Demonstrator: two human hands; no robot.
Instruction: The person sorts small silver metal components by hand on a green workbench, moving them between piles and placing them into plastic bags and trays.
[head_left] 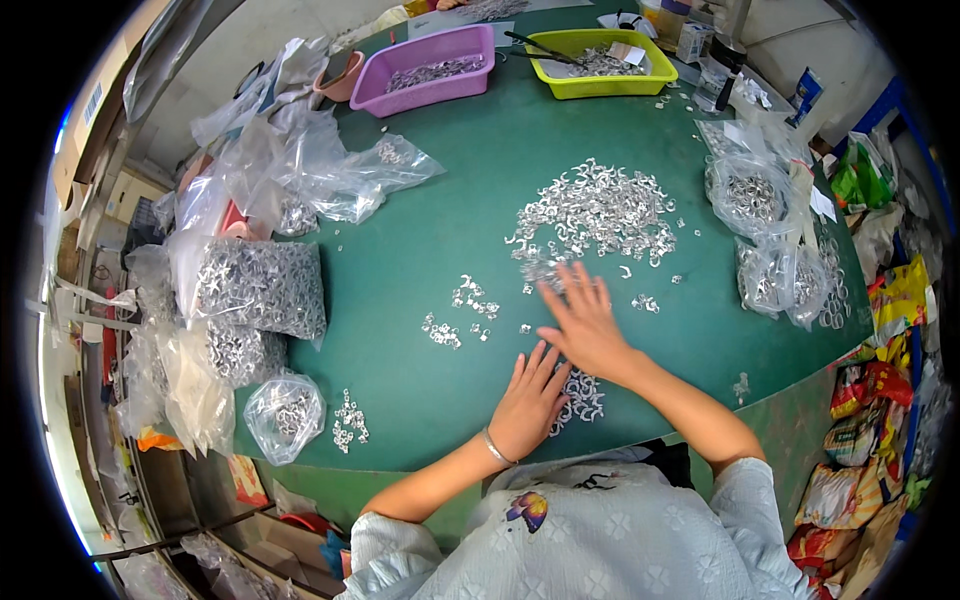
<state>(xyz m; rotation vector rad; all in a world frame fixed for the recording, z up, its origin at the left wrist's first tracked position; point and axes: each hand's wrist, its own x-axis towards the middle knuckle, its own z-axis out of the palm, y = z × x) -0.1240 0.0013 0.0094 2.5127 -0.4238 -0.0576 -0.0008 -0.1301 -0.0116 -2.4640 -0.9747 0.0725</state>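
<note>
A large pile of small silvery crescent-shaped metal pieces (605,212) is spread on the green table (400,250). My right hand (587,325) reaches to the pile's near edge, palm down with fingers stretched out; the pieces by its fingertips look smeared by motion. My left hand (525,408), with a bracelet at the wrist, lies flat with fingers extended, beside a smaller heap of the crescent pieces (582,398) near the table's front edge. Neither hand shows anything gripped. To their left lie small clusters of little metal pieces (442,331).
Bags packed with metal parts (262,288) line the left side, with a small round bag (285,418) near the front. A purple basin (428,72) and a yellow-green basin (603,66) stand at the back. More filled bags (752,195) sit at the right edge.
</note>
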